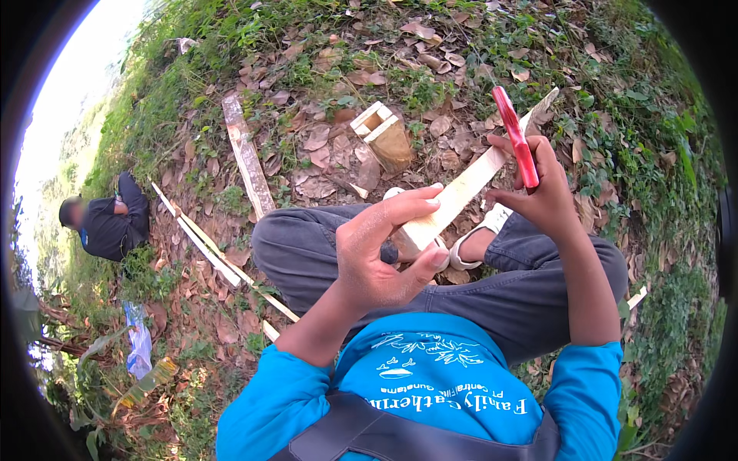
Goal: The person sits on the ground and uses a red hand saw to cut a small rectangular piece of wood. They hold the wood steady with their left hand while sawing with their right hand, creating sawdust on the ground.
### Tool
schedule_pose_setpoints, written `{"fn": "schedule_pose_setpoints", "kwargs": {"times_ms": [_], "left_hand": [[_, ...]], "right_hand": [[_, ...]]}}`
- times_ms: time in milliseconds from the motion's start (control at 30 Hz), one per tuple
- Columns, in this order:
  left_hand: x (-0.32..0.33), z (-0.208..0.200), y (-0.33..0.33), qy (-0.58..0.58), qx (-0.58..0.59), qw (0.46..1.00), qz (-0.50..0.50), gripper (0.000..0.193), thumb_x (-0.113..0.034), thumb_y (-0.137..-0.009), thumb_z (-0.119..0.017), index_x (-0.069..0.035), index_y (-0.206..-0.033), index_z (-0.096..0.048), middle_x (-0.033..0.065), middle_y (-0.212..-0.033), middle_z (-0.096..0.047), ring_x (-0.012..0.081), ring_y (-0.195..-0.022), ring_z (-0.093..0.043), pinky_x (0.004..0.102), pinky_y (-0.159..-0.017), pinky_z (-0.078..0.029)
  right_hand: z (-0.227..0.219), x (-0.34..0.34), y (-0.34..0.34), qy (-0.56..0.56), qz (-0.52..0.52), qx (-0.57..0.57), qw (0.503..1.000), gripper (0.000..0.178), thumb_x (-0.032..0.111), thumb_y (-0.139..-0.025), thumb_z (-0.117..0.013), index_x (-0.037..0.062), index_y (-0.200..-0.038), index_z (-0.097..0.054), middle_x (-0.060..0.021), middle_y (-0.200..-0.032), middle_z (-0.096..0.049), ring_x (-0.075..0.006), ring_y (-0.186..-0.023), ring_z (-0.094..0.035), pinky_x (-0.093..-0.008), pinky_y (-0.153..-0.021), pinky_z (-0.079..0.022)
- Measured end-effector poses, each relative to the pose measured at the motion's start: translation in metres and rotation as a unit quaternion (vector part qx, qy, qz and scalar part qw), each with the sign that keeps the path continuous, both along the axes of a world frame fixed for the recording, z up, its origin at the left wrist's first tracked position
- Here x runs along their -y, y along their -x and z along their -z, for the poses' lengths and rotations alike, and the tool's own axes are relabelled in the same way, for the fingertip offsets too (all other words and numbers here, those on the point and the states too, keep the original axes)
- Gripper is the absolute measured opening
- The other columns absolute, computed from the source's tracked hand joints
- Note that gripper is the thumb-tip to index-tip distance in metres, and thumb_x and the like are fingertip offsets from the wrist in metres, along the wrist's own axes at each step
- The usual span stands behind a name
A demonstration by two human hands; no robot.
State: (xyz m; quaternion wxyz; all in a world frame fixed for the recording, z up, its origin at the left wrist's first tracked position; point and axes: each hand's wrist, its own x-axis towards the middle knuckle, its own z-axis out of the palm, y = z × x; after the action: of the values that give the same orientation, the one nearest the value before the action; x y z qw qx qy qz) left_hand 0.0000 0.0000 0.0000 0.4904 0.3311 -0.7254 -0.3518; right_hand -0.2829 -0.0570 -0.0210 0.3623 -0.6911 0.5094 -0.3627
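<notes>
The left hand (382, 250) has its thumb and fingers about the near end of a pale board (469, 188), gripping it. The right hand (544, 184) is closed round a red handle (513, 131) lying across the board toward its far end; whether those fingers also press on the wood, I cannot tell. The board slants up and away to the right between the hands, narrowing at its far tip.

Under the board are the person's crossed legs in dark trousers (307, 238) and a pale shoe (493, 219); the blue shirt (442, 384) is on its near side. Just left of the board, on the leafy ground, stands a wooden block (393, 150) with a notched top. Farther left of the board lies a rough plank (246, 154), then long thin strips (207, 250). Well apart from the board, at far left, are another person (115, 223) in dark clothes and a bluish plastic sheet (138, 342).
</notes>
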Motion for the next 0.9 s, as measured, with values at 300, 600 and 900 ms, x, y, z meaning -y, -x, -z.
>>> {"fn": "schedule_pose_setpoints", "kwargs": {"times_ms": [300,600,900], "left_hand": [[0.064,0.084,-0.003,-0.124,-0.304,0.943,0.057,0.074,-0.061,-0.107,-0.04,0.002,-0.143,-0.045,0.0267,-0.131,-0.064,0.0303,-0.108,-0.071,0.0423,-0.092,-0.06],[0.186,0.311,-0.07,-0.344,0.306,0.814,-0.355,0.135,-0.043,-0.066,-0.095,0.005,-0.159,-0.01,0.0289,-0.164,-0.019,0.0419,-0.154,-0.021,0.0474,-0.124,-0.03],[0.227,0.26,-0.051,-0.197,0.295,0.902,-0.245,0.082,-0.052,-0.07,-0.089,0.001,-0.124,-0.057,0.0265,-0.115,-0.07,0.0405,-0.114,-0.068,0.0451,-0.098,-0.054]], "right_hand": [[-0.008,0.012,0.019,0.035,0.093,-0.032,0.995,0.059,0.004,-0.063,-0.088,0.0072,-0.113,-0.057,-0.0039,-0.113,-0.075,-0.0127,-0.09,-0.066,-0.0285,-0.078,-0.051],[-0.032,0.031,0.136,0.277,0.309,0.21,0.885,0.052,0.02,-0.086,-0.088,-0.0027,-0.125,-0.063,-0.0046,-0.096,-0.071,-0.0091,-0.081,-0.063,-0.0251,-0.079,-0.054],[-0.024,-0.012,0.227,0.29,0.458,0.278,0.793,0.046,0.031,-0.086,-0.088,-0.0015,-0.109,-0.066,0.0006,-0.072,-0.059,-0.0102,-0.071,-0.059,-0.0278,-0.073,-0.052]]}}
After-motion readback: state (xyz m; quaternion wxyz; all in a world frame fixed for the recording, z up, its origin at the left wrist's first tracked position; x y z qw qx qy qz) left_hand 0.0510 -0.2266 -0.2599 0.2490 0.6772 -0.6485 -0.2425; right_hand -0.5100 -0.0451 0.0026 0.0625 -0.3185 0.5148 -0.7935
